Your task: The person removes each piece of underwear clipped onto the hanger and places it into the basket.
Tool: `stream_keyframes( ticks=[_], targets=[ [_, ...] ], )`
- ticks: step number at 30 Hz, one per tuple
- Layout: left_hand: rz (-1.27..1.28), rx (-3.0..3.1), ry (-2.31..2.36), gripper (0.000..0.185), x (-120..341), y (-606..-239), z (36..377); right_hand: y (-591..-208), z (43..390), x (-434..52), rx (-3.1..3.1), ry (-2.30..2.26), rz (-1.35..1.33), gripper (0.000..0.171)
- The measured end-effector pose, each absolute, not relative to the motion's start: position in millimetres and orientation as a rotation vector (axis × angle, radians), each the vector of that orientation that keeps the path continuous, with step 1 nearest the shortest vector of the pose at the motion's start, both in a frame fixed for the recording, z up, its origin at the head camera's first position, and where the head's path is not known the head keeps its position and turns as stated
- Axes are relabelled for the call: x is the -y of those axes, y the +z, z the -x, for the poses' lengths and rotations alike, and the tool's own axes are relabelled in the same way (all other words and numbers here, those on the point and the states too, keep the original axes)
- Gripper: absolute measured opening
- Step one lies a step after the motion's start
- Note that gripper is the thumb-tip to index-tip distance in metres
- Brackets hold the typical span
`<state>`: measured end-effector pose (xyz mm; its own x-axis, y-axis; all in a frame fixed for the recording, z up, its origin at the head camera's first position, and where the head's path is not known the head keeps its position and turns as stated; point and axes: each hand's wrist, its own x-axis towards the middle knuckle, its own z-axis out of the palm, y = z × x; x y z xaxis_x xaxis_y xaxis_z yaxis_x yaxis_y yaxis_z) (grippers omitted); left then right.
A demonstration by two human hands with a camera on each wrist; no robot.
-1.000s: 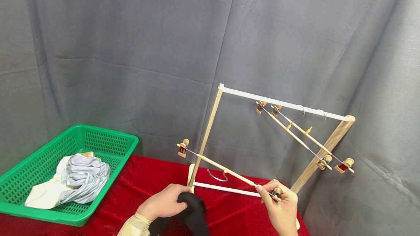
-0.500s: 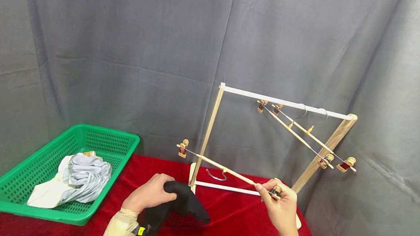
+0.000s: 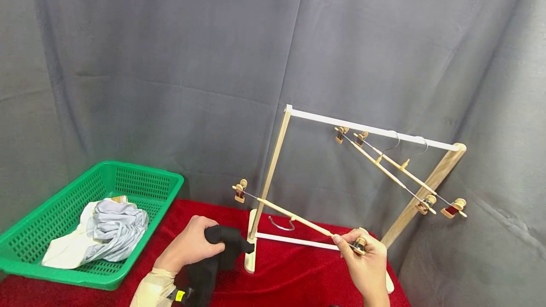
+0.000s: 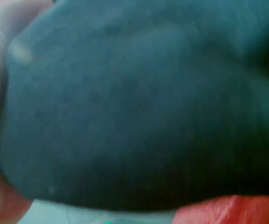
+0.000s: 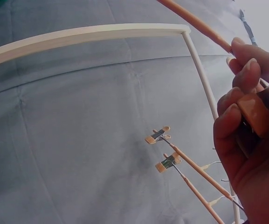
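Note:
My left hand [image 3: 192,244] pinches a piece of black cloth [image 3: 204,271] between thumb and fingers, in front of the rack's left foot. The cloth hangs down past the wrist, and its exact kind cannot be told. In the left wrist view the same cloth [image 4: 125,107] fills nearly everything, dark and blurred. My right hand [image 3: 366,262] grips a wooden clip hanger [image 3: 298,221] near its right end, around the clip there. Its metal hook points down-left, and the left clip [image 3: 240,191] sticks out beyond the rack's left post. From the right wrist, curled fingers [image 5: 227,126] show around the orange-brown clip.
A wooden rack with a white top bar [image 3: 332,120] stands on red cloth [image 3: 298,274]. Two more clip hangers [image 3: 375,162] hang from it at the right. To the left is a green basket [image 3: 179,188] holding white and pale grey clothes [image 3: 117,229]. Grey curtains surround everything.
My left hand has moved left and slightly up with the black cloth, which hangs more spread out. My right hand and the hanger have stayed nearly still.

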<state>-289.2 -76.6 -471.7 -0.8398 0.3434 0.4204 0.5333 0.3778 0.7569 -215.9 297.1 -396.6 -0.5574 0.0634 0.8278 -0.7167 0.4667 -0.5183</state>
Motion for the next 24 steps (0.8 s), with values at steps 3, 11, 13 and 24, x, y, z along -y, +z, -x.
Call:
stream_keyframes(
  ticks=[3, 11, 13, 24],
  targets=[
    [0.767, 2.414, -1.465, 0.019, 81, -470, 289, -397, 216, -298, 1.867, 1.179, -0.554, 0.030],
    [0.734, 2.313, -1.356, 0.029, 102, -462, 294, -396, 214, -298, 1.879, 1.185, -0.534, 0.029],
    [0.729, 2.291, -1.316, 0.035, 108, -461, 297, -396, 214, -299, 1.890, 1.176, -0.529, 0.029],
    [0.632, 2.333, -1.184, 0.033, 144, -443, 298, -398, 217, -295, 1.922, 1.193, -0.531, 0.028]
  ],
)
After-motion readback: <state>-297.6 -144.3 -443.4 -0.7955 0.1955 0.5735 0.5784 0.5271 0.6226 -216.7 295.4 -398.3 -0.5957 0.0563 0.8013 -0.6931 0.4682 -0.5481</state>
